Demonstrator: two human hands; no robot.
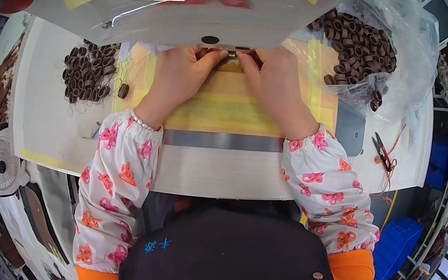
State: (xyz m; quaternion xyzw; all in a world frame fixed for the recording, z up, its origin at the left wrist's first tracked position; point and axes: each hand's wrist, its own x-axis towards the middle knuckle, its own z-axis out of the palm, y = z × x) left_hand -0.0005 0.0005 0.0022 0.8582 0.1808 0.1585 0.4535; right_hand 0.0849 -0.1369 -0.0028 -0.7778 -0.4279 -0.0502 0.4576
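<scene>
My left hand and my right hand meet beneath the front of a white sewing machine head. Thumb and fingertips of each are pinched together, almost touching each other. Whatever they hold is mostly hidden by the fingers and the machine, and too small to make out. Below them lies a work surface covered with yellow tape. To the left of my left hand is a heap of small brown loops with loose thread ends. Beyond my right hand, more brown loops spill from a clear plastic bag.
Thread snips with dark blades and an orange cord lie at the right of the white table. A metal strip crosses the table in front of me. A white fan stands at the left, a blue crate at the right.
</scene>
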